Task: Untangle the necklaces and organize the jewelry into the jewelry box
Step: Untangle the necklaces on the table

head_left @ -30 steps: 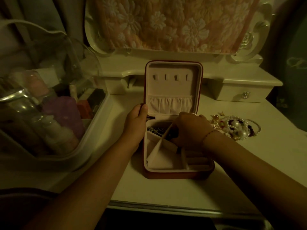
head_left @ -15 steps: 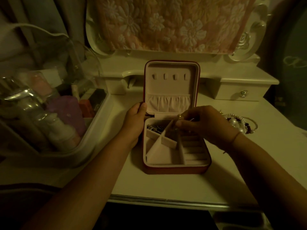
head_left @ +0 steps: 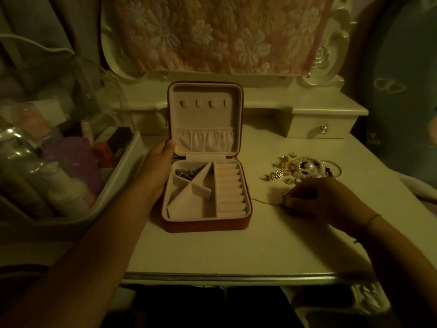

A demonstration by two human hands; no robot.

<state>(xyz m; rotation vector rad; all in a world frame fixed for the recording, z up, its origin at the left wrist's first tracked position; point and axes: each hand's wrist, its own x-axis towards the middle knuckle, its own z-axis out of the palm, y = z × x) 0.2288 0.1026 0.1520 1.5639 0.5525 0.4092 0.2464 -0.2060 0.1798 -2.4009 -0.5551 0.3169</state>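
Left hand [head_left: 160, 166] is curled round left edge of open red square pink-lined jewelry box [head_left: 205, 223]. Just right, thin gold chain [head_left: 262, 200] on white table [head_left: 236, 252] is pinched by right hand [head_left: 316, 200]. It is judged light, limp, snag-prone; best lifted by one end.

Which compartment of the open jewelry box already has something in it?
The back-left compartment of the jewelry box, next to the left hand: it holds a small cluster of metal jewelry. The other divided sections and the ring rolls look bare.
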